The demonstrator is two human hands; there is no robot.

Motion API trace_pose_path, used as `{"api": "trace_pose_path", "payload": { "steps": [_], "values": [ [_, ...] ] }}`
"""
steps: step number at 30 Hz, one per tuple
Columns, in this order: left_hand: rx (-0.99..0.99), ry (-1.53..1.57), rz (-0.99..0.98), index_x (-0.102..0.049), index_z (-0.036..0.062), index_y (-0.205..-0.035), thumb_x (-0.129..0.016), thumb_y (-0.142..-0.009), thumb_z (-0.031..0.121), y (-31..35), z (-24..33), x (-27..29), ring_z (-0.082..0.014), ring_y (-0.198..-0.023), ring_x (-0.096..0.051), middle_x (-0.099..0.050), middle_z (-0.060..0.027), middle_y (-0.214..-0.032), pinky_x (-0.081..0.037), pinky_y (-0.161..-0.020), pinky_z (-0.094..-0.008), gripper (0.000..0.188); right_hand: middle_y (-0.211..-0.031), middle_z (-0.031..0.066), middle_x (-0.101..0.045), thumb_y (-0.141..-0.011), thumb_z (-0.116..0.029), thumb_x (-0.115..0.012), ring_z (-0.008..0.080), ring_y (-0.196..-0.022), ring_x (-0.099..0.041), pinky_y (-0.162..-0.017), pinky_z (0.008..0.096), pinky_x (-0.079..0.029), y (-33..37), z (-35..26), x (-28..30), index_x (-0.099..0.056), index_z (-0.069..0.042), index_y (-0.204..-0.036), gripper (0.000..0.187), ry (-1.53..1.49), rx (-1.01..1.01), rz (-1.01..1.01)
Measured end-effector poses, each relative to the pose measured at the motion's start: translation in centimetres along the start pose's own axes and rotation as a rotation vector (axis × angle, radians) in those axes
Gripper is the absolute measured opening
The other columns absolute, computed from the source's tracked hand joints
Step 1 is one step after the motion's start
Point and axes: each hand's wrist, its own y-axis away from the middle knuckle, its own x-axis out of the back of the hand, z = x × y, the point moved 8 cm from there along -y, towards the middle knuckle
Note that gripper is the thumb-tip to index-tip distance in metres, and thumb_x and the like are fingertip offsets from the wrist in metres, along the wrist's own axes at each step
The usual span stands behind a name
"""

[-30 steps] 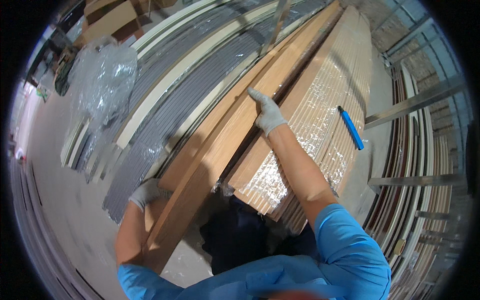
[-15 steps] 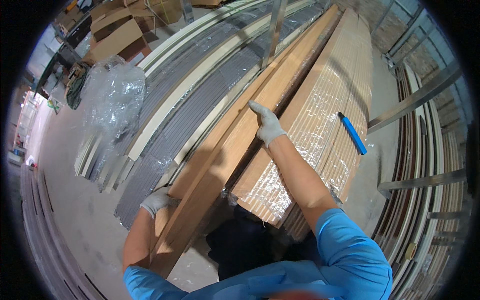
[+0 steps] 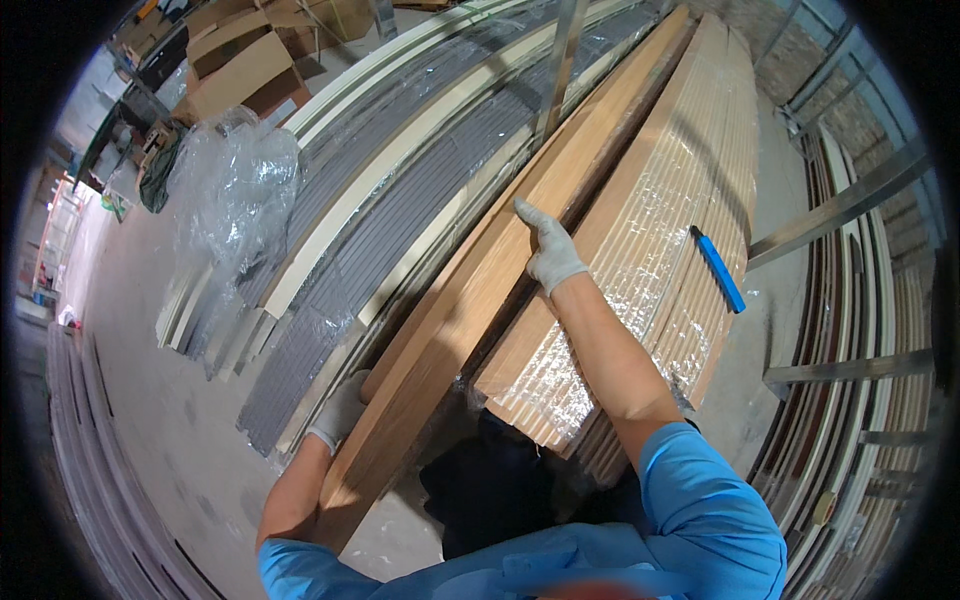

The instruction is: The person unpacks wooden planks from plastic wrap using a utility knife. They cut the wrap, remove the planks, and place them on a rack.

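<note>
head view: gloved left hand (image 3: 342, 408) is at the left edge of a long wood-grain board (image 3: 455, 325) by its near end, gloved right hand (image 3: 554, 250) on the right edge farther up (fingers mostly hidden, so can't tell how closed either grip is). board slants between grey ribbed panels (image 3: 400, 222) and plastic-wrapped tan panels (image 3: 640, 235), blue tool (image 3: 718, 272) lying on those.

Holds a wood-tone board (image 3: 470, 310) by its left edge with the gloved left hand (image 3: 342, 408), and farther off by its right edge with the right hand (image 3: 552, 252). Has film-wrapped ribbed planks (image 3: 650, 240) bearing a slim blue tool (image 3: 718, 270) to the right, grey ribbed panels (image 3: 390, 238) to the left.
</note>
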Motion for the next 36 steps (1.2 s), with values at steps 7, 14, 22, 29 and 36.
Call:
{"api": "trace_pose_path", "payload": {
  "steps": [7,14,22,29,36],
  "values": [
    [-0.047,-0.004,0.069,-0.046,0.0011,-0.144,-0.061,-0.096,0.041,0.6,0.7,-0.5,-0.0447,-0.134,-0.046,-0.046,-0.032,-0.145,-0.038,-0.111,-0.0447,0.064,-0.134,0.0141,-0.062,-0.087,-0.019,-0.079,0.03,-0.125,-0.056,-0.104,0.0489,-0.049,0.3,-0.2,-0.5,-0.063,-0.001,-0.13,0.049,0.0,0.06,-0.022],
    [-0.033,0.221,-0.001,-0.036,0.0043,-0.155,-0.033,-0.107,0.053,3.1,7.2,0.0,-0.0375,-0.147,-0.031,-0.037,-0.0253,-0.155,-0.023,-0.122,-0.0389,0.068,-0.143,0.0091,-0.056,-0.09,-0.024,-0.077,0.0272,-0.131,-0.052,-0.107,0.0484,-0.048,-1.2,0.4,0.7,-0.056,-0.004,-0.138,0.057,0.101,0.006,-0.01],
    [-0.198,-0.056,-0.167,-0.021,0.0112,-0.162,-0.034,-0.101,0.067,3.1,4.7,-1.4,-0.043,-0.153,-0.013,-0.025,-0.0231,-0.163,-0.007,-0.124,-0.0454,0.084,-0.16,0.0107,-0.037,-0.089,-0.03,-0.078,0.0276,-0.147,-0.033,-0.116,0.0491,-0.036,-1.4,0.4,1.4,-0.043,-0.003,-0.15,0.075,0.223,0.012,0.034],
    [-0.281,0.071,-0.282,-0.026,0.0118,-0.161,-0.044,-0.102,0.058,4.4,4.6,-1.3,-0.0307,-0.155,-0.012,-0.023,-0.019,-0.164,-0.006,-0.125,-0.0397,0.077,-0.163,0.0128,-0.033,-0.087,-0.03,-0.079,0.0244,-0.152,-0.024,-0.123,0.0455,-0.016,-1.7,0.9,1.3,-0.05,-0.002,-0.147,0.072,0.161,0.015,-0.032],
    [-0.094,0.407,-0.307,-0.032,0.0043,-0.157,-0.074,-0.087,0.039,4.9,6.5,-2.2,-0.03,-0.146,-0.031,-0.037,-0.0181,-0.157,-0.023,-0.121,-0.0362,0.089,-0.156,0.0208,-0.041,-0.083,-0.037,-0.084,0.0275,-0.147,-0.032,-0.121,0.0449,-0.022,-1.4,0.9,2.3,-0.052,0.005,-0.141,0.078,0.328,-0.024,0.263]
  ]
}}
